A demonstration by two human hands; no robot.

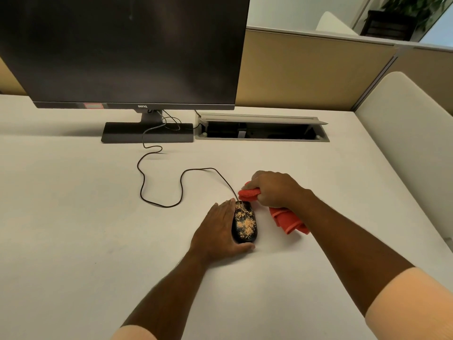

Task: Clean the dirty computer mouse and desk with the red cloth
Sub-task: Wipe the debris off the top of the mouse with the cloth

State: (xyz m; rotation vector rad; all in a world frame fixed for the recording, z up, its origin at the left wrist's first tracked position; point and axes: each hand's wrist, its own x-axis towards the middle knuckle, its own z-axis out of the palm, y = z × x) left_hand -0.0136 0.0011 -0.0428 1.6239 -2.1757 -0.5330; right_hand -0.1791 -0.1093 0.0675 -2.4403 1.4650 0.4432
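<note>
Left hand [219,229] steadies the speckled mouse [245,223] mid-desk [98,217], fingers along its left flank, thumb round its rear. Just beyond, right hand [274,190] clenches the red cloth [289,223], 1 fold at the mouse's front. Best wiped front-to-back, mouse kept braced.

Office cubicle with tan partitions [306,69], evenly lit.
The partitions carry grey trim and stand behind a dark-screened monitor [122,50] and an open cable hatch [262,130]. A pale rounded seat back [404,123] sits at right; beyond, a white wall [294,11] and a potted plant [414,11].
</note>
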